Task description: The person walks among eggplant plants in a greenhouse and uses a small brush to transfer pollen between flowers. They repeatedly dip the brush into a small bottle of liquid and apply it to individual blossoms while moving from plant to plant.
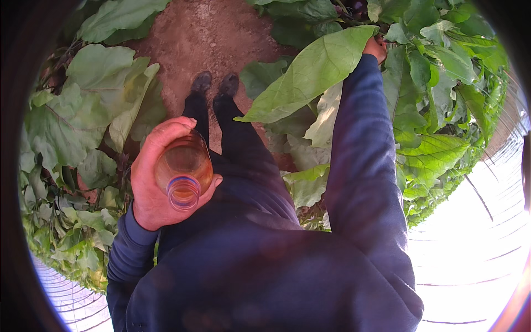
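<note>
My left hand (151, 166) is wrapped around a clear plastic bottle (184, 162) with an open neck and some orange-brown liquid in it. The bottle's mouth points up towards the camera. On the right, my right arm is stretched out into leafy plants, and my right hand (375, 49) is at the stems and leaves near the top of the view. A large green leaf (311, 74) partly covers that hand, so its fingers and whatever they touch are mostly hidden. A dark purple shape, perhaps an eggplant (357, 5), shows among the leaves above it.
Broad-leaved plants (83, 95) line the left side, and a dense row of foliage (448, 83) runs along the right. Between them lies a reddish soil path (207, 33), with my dark shoes (228, 85) on it. A bright ribbed covering (468, 249) shows at the lower right.
</note>
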### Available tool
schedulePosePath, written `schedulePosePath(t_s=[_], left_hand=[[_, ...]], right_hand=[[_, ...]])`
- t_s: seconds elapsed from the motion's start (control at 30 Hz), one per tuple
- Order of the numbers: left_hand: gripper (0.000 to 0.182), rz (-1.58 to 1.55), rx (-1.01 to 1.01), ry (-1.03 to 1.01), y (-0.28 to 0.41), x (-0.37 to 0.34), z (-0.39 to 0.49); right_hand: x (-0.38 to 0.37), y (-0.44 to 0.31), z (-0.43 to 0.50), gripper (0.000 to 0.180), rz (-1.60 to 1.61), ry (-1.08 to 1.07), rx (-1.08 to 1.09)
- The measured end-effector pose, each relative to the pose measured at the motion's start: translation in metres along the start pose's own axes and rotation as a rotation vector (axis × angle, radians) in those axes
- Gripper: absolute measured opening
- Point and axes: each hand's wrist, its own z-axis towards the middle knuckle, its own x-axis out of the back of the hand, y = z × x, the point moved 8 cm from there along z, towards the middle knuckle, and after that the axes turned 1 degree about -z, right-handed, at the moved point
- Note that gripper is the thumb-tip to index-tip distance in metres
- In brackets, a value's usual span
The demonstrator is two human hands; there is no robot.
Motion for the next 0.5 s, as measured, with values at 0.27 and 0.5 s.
schedulePosePath(t_s=[0.27, 0.5], left_hand=[[0.085, 0.003, -0.038, -0.003, 0.009, -0.002, 0.003], [0.084, -0.014, -0.056, -0.032, 0.016, -0.008, 0.006]], right_hand=[[0.0, 0.0, -0.008, 0.048, -0.12, -0.073, -0.061], [0.002, -0.009, -0.047, 0.029, 0.059, -0.076, -0.15]])
